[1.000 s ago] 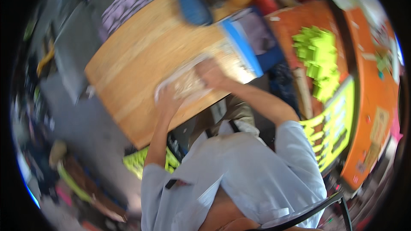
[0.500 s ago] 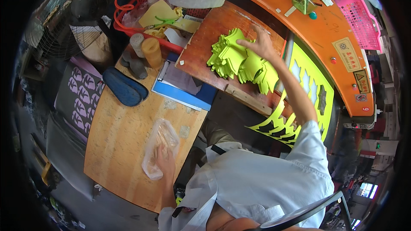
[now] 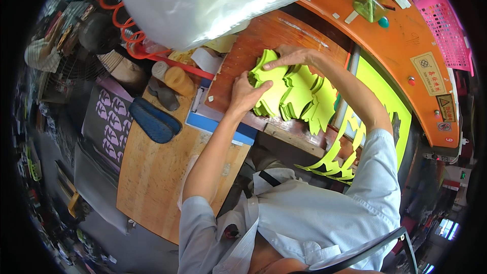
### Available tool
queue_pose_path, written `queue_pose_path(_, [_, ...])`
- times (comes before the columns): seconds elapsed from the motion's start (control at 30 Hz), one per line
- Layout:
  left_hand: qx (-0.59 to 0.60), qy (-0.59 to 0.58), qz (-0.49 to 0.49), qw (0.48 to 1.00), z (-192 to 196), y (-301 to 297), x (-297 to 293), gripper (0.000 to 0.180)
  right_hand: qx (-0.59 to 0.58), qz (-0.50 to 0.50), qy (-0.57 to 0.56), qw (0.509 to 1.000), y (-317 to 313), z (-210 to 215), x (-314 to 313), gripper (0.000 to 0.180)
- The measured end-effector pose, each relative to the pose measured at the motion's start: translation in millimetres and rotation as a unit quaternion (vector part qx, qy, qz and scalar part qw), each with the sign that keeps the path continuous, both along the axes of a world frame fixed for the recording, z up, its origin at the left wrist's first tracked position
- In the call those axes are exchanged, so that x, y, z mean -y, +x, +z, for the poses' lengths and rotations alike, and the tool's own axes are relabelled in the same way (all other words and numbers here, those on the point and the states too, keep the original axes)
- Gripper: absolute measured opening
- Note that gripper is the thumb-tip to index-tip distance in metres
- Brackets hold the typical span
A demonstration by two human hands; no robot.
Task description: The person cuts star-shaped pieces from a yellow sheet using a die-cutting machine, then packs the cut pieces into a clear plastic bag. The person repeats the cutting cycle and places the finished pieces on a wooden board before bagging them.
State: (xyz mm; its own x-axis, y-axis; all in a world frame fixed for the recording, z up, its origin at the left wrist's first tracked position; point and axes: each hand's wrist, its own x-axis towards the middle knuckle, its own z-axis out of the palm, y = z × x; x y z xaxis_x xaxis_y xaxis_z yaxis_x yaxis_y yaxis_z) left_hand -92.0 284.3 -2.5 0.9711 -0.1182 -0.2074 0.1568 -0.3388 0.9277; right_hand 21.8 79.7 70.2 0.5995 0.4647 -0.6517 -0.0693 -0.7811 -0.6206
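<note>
A stack of lime-green cut foam shapes (image 3: 294, 94) lies spread on a reddish-brown board (image 3: 253, 45). My left hand (image 3: 246, 95) grips the near-left edge of the stack, thumb on top. At the stack's far edge my right hand (image 3: 291, 58) presses down with its fingers flat. Both forearms reach up from a light blue shirt at the bottom.
A pale wooden table (image 3: 157, 172) sits to the left with a dark blue pad (image 3: 154, 120), a blue-edged board (image 3: 218, 124) and tape rolls (image 3: 175, 77). An orange machine housing (image 3: 401, 45) curves at right. Leftover green foam sheet (image 3: 345, 142) hangs below; white plastic sheet (image 3: 203, 0) above.
My left hand left the clear bag on the wooden table and came over to the green stack. My right hand stayed on the stack. The view swung toward the board.
</note>
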Motion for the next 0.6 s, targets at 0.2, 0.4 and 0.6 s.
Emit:
queue_pose_path(0.2, [-0.062, -0.244, 0.039, 0.967, 8, -15, -7, 0.091, -0.049, 0.045, -0.016, 0.998, 15, -6, -3, 0.088])
queue_pose_path(0.4, [-0.077, -0.227, 0.054, 0.969, 4, -16, -9, 0.105, -0.096, 0.020, 0.045, 0.994, 12, 5, -9, 0.084])
queue_pose_path(0.6, [-0.085, -0.247, 0.074, 0.963, -1, -25, -11, 0.118, -0.051, 0.035, 0.080, 0.995, 5, 11, -11, 0.075])
